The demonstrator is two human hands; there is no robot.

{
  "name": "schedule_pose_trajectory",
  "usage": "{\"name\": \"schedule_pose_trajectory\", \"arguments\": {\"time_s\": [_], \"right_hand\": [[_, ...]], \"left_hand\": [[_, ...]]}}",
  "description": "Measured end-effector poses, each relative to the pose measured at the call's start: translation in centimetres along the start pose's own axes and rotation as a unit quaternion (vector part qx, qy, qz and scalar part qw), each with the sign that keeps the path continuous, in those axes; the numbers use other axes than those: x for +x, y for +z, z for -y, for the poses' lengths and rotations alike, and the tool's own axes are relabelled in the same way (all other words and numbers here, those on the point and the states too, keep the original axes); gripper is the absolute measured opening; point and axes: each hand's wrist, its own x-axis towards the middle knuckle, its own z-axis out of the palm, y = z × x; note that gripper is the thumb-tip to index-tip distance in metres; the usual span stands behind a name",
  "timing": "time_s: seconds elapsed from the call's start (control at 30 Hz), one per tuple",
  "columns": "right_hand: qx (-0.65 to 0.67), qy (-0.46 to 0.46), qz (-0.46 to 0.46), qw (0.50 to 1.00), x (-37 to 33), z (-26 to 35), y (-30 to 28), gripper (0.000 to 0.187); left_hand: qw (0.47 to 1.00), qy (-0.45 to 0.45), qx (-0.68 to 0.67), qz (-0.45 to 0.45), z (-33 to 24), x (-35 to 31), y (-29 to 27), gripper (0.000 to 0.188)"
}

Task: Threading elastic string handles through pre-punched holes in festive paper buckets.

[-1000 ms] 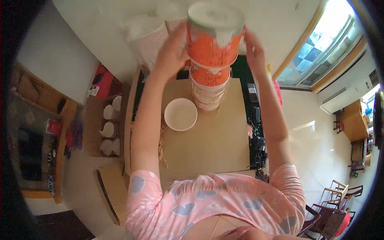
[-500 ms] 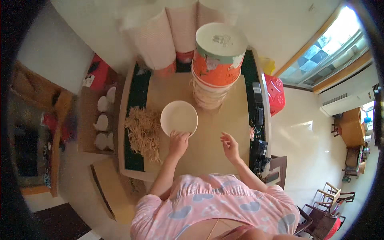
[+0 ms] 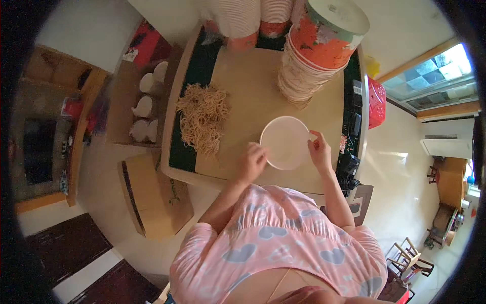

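Observation:
A round white paper tub (image 3: 285, 144), its pale inside showing, is between my hands over the near part of the table. My right hand (image 3: 320, 152) pinches its right rim between thumb and fingers. At the left rim is my left hand (image 3: 253, 161), fingers bent and smeared by motion; whether it grips the rim cannot be made out. A heap of tan, stringy strands (image 3: 202, 119) lies on the brown board left of the tub. Farther back at the right stands a tall stack of upside-down tubs (image 3: 324, 43), orange and green on top, with tan strands around the lower part.
Tall nested stacks of white-and-red tubs (image 3: 240, 25) line the back edge. Small dark devices (image 3: 354, 124) sit along the right edge. Left of the table are an open carton (image 3: 124, 116) with white items and a flat cardboard box (image 3: 159, 197). A red stool (image 3: 376, 104) stands at right.
The tub has moved right and nearer to me. My right hand, empty before, now holds its right rim. My left hand has shifted to the tub's left side. The whole view has swung.

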Motion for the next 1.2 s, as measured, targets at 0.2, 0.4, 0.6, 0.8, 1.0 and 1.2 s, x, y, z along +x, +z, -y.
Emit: {"name": "schedule_pose_trajectory", "arguments": {"time_s": [0.2, 0.4, 0.6, 0.8, 1.0, 1.2], "right_hand": [[-0.004, 0.000, -0.002, 1.000, -1.1, 0.0, 0.4, 0.034], [-0.004, 0.010, -0.043, 0.999, -2.2, 1.2, -0.6, 0.033], [0.002, 0.000, -0.059, 0.998, -3.0, 0.8, -2.1, 0.031], [0.001, 0.010, -0.051, 0.999, -3.8, -0.3, -2.1, 0.029], [0.026, 0.002, -0.023, 0.999, -4.1, 1.8, -1.7, 0.027], [0.060, -0.020, -0.028, 0.998, -4.8, 2.2, -2.3, 0.024]], "left_hand": [[0.963, -0.260, 0.011, -0.071, 12.1, 1.6, -3.7, 0.020], [0.887, -0.448, -0.046, -0.101, 14.5, 8.6, -5.2, 0.023], [0.886, -0.434, 0.109, -0.121, 15.2, 10.0, -4.0, 0.019], [0.922, -0.291, 0.254, 0.011, 16.6, 6.8, -0.9, 0.019], [0.972, -0.210, 0.097, 0.033, 20.8, 0.4, 2.6, 0.018], [0.939, -0.173, -0.210, -0.212, 10.1, 1.0, -1.9, 0.012]]}}
